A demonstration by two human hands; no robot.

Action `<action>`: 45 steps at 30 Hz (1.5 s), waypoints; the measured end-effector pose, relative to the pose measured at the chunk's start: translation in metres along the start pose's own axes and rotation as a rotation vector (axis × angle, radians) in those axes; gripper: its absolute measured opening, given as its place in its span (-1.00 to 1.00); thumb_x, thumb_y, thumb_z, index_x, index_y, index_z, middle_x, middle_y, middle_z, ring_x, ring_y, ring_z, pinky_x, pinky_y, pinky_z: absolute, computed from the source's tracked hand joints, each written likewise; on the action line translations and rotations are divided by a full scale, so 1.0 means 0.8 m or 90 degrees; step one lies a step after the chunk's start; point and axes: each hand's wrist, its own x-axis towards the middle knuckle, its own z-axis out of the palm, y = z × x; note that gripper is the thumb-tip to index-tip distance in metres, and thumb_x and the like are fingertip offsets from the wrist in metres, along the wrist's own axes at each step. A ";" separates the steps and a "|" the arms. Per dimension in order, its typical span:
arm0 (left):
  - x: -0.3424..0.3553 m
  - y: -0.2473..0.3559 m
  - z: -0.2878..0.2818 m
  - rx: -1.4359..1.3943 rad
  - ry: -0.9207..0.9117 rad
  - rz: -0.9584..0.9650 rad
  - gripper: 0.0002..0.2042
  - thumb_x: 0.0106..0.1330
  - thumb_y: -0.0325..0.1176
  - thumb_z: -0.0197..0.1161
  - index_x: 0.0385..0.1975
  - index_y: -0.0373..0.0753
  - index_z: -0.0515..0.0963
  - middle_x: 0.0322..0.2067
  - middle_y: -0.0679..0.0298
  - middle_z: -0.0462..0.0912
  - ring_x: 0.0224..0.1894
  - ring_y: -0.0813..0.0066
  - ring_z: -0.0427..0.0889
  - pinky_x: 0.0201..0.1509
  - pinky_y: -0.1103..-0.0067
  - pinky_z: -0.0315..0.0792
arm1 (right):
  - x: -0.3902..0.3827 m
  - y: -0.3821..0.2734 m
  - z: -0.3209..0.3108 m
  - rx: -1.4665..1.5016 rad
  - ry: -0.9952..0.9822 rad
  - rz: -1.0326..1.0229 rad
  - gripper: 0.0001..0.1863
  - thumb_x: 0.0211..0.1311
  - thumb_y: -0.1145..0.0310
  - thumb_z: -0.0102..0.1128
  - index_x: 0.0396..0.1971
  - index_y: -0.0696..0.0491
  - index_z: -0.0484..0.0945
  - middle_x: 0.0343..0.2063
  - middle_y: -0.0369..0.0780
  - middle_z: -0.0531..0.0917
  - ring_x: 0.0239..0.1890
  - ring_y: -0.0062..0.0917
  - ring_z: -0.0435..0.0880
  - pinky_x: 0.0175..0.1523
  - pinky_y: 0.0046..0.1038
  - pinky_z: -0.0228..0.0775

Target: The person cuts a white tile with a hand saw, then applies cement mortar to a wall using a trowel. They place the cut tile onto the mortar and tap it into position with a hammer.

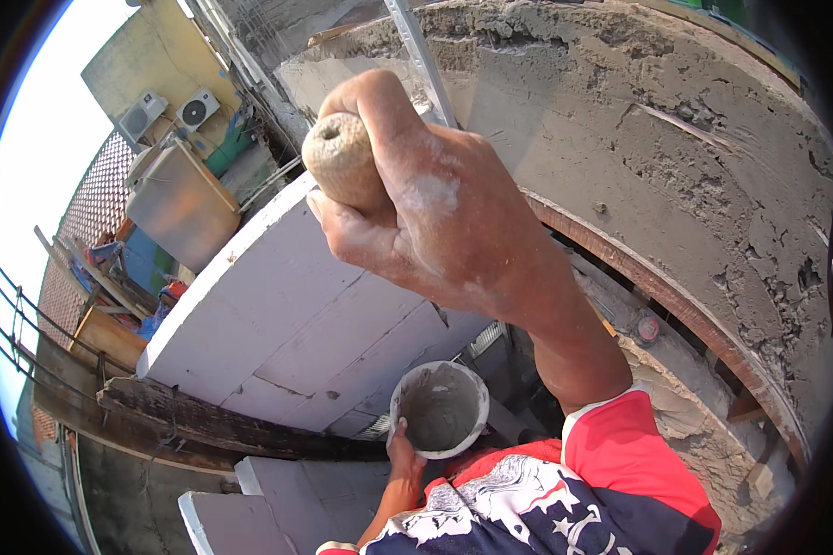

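My right hand, dusted with grey, is raised close to the camera. Its fingers are wrapped round a round wooden handle with a hole in its end. The rest of that tool is hidden behind the hand, so I cannot tell its kind. Lower down, near my body, my left hand grips the rim of a round bucket. Grey wet mortar lies inside it. Beyond the bucket stands a wall of white blocks, and a rough grey plastered wall is to the right.
A metal strip leans at the plastered wall. Along that wall's lower edge runs a reddish-brown beam. A dark timber plank lies past the block wall, with loose white blocks nearer me. Left are a water tank and tiled roof.
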 end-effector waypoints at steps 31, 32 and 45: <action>-0.112 0.063 0.131 0.419 -0.116 0.628 -0.67 0.48 -0.38 0.31 0.18 -0.33 0.67 0.38 0.09 0.46 0.52 0.18 0.26 0.55 0.34 0.12 | -0.460 -0.034 -0.040 0.187 -0.660 0.530 -0.41 0.49 0.13 0.16 0.37 0.17 0.45 0.07 0.04 0.73 -0.21 -0.14 0.78 -0.01 -0.14 0.61; -0.110 0.072 0.123 0.433 -0.118 0.635 -0.68 0.48 -0.38 0.31 0.16 -0.35 0.67 0.38 0.09 0.46 0.53 0.17 0.25 0.55 0.34 0.12 | -0.427 -0.039 -0.044 0.276 -0.688 0.696 -0.40 0.54 0.10 0.13 0.40 0.16 0.44 -0.03 0.00 0.74 -0.34 -0.29 0.73 -0.14 -0.26 0.61; -0.072 0.084 0.042 -0.186 -0.131 0.182 -0.53 0.60 -0.30 0.13 0.42 -0.34 0.38 0.33 0.08 0.54 0.34 0.14 0.55 0.43 0.22 0.45 | -0.248 -0.025 -0.056 0.274 -0.159 0.655 -0.38 0.53 0.16 0.09 0.44 0.19 0.37 -0.21 -0.16 0.60 -0.33 -0.56 0.56 -0.24 -0.51 0.44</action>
